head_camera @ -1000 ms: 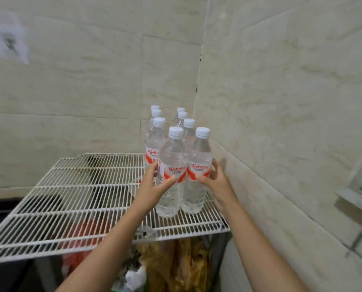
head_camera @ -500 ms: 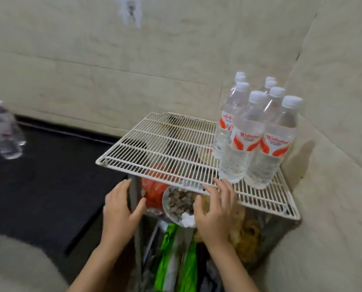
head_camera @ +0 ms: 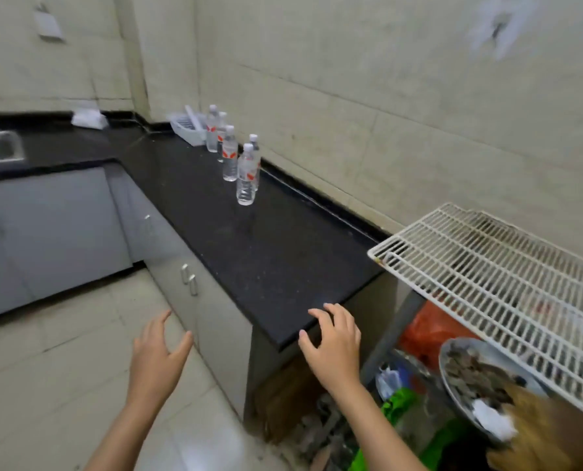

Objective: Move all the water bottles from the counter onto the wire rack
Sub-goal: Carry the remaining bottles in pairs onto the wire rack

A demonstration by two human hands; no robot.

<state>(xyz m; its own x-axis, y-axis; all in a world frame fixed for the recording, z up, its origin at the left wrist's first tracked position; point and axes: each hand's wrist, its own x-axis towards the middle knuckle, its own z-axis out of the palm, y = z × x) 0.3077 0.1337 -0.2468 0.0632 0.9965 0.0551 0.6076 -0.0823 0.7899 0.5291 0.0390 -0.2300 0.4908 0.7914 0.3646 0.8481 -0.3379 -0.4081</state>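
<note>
My left hand (head_camera: 157, 355) and right hand (head_camera: 334, 341) hung low in the middle of the frame, both empty, fingers spread and loosely curled, the right one over the near corner of the black counter (head_camera: 249, 253); I judged they were held out like that because I was turning back for another load. The water bottles (head_camera: 235, 154) left to move stood upright in a loose row along the wall, above centre and left of middle, five as far as I could count, just in front of a white basket (head_camera: 186, 129), well apart from my hands. The wire rack (head_camera: 507, 287) ran off the right edge, its visible part bare, with only a blurred clear shape at the far right edge. Half a second earlier the rack and its cluster of six bottles had filled the upper right, and my hands had been below its front edge; now the view had swung left, the cluster had left the frame, and the counter took the centre.
</note>
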